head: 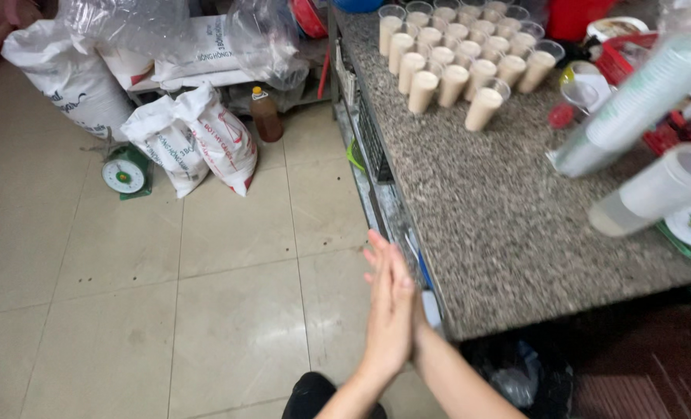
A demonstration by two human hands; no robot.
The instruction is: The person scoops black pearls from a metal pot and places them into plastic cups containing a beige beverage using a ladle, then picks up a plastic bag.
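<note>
Pressing palms together beside a counter of filled cups.

Many clear cups (453, 56) of pale milky drink already stand filled in rows at the far end of the speckled stone counter (477, 209); a stack of empty cups (633, 105) lies on its side nearer by. Left hand (384, 310) and right hand (409, 299) meet flat, fingers straight and closed, holding nothing, just off the counter's edge over the tiled floor (167, 310).

floor: white woven sacks (194, 140), green dial scale (125, 172), brown liquid bottle (266, 115) | speckled granite counter (508, 233): clear plastic cups of beige drink (458, 58), tilted stacks of clear lids (633, 105), red basket (633, 58)
</note>
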